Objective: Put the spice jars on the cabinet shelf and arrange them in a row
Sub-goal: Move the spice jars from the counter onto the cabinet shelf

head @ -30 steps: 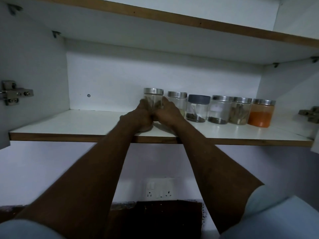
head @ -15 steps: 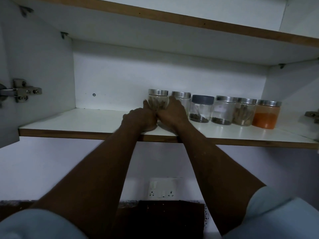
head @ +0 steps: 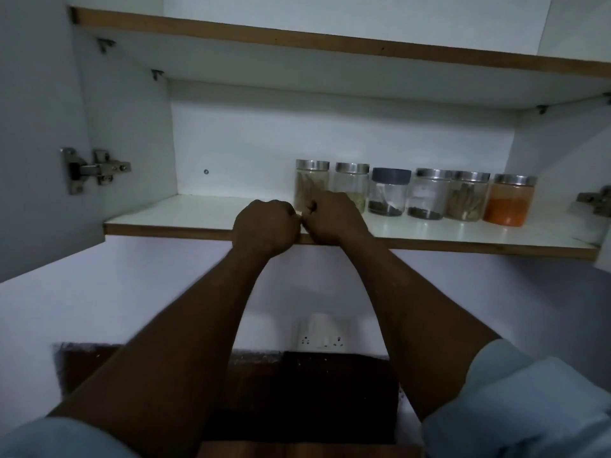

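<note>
Several glass spice jars stand in a row on the white cabinet shelf, right of its middle. The leftmost jar has a silver lid and pale sticks inside. To its right come a silver-lidded jar, a dark-lidded jar, two more silver-lidded jars and an orange-powder jar. My left hand is a fist at the shelf's front edge, holding nothing. My right hand sits beside it with curled fingers, covering the bottoms of the two left jars without gripping them.
An upper shelf hangs above the jars. Door hinges are on the left wall and the right wall. A wall socket sits below the cabinet, above a dark counter.
Both hands have let go of the leftmost jar and drawn back to the shelf's front edge. The jar stays standing at the left end of the row.
</note>
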Tool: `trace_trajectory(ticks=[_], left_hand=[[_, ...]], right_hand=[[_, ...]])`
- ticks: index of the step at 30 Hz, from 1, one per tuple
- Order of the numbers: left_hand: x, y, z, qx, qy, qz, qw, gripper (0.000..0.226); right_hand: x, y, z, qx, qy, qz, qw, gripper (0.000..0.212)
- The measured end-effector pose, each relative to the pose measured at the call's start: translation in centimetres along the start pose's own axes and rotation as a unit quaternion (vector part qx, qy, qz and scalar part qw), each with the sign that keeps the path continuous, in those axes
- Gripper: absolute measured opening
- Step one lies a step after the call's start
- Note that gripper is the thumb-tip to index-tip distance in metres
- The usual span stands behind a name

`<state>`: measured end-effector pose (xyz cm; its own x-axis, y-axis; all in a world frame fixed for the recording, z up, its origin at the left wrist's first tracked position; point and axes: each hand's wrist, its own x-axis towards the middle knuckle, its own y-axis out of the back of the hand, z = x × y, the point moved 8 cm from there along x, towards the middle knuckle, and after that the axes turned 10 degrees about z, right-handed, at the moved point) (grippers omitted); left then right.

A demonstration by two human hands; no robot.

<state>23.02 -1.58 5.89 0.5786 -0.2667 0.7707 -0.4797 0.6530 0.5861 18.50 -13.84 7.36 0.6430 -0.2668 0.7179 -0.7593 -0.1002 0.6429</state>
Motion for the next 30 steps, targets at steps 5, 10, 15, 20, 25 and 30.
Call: trace_trajectory(ticks=[5,10,15,20,25,30], left_hand=[[-5.5,4.3,0.2,-0.137,0.001,0.090,0.987,0.026],[-14.3,5.6,-2.1,-0.222,0.093,0.111,0.964,0.031],[-26.9,1.3,-6.7,-0.208,0.183,-0.017,0.961,0.030],[-37.9,-1.0,-10.1,-0.171,0.201,-0.102,0.959,0.024],[-45.4,-2.6,-13.4,-0.116,0.229,-0.184,0.949,0.016],[-53.6,-4.7,-16.0,-0.021,0.190,-0.372,0.908,0.028]], right_hand=[[-5.9,2.1,-2.1,0.115,-0.017,0.088,0.989,0.012],[-15.4,0.1,-3.8,0.283,-0.078,0.087,0.952,0.012],[-28.0,-7.6,-4.1,0.276,-0.145,-0.036,0.950,0.011],[-37.6,-13.5,-4.6,0.240,-0.150,-0.172,0.944,0.009],[-44.0,-17.6,-5.7,0.185,-0.145,-0.277,0.932,0.010],[-52.1,-21.6,-7.9,0.173,-0.096,-0.417,0.887,0.010]])
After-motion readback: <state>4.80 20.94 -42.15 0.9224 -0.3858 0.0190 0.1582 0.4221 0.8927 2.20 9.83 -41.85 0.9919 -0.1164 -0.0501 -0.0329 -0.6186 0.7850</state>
